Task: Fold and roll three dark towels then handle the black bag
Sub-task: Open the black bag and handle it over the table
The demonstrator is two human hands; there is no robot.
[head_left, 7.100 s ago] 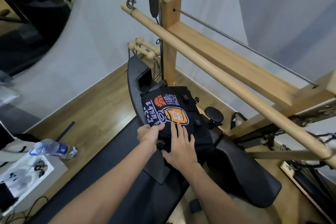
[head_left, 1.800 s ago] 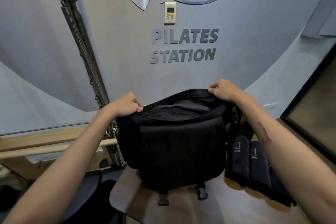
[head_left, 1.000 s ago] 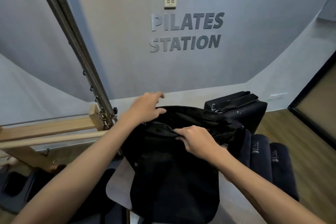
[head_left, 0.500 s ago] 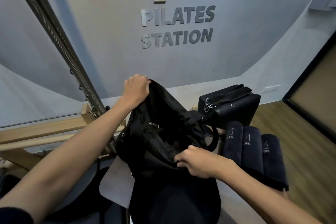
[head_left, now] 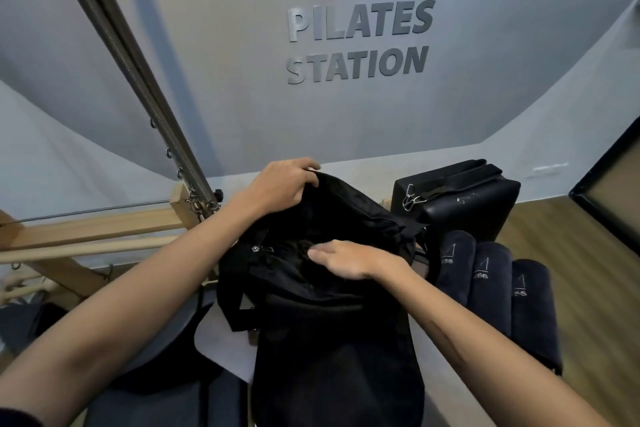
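The black bag (head_left: 332, 315) stands open in front of me, its flap hanging down toward the camera. My left hand (head_left: 284, 180) grips the far rim of the bag's mouth and holds it up. My right hand (head_left: 349, 258) lies with straight fingers on the dark fabric just inside the opening. Three rolled dark towels (head_left: 491, 291) with small white logos lie side by side to the right of the bag.
A black padded box (head_left: 460, 198) with a strap and metal clip sits behind the towels. Wooden frame bars (head_left: 93, 225) and long metal springs (head_left: 138, 80) stand at left. The grey wall with "PILATES STATION" lettering is ahead; wooden floor lies at right.
My right hand has let go of the bag's near edge and now lies flat with its fingers reaching into the opening. The left hand still holds the far rim up.
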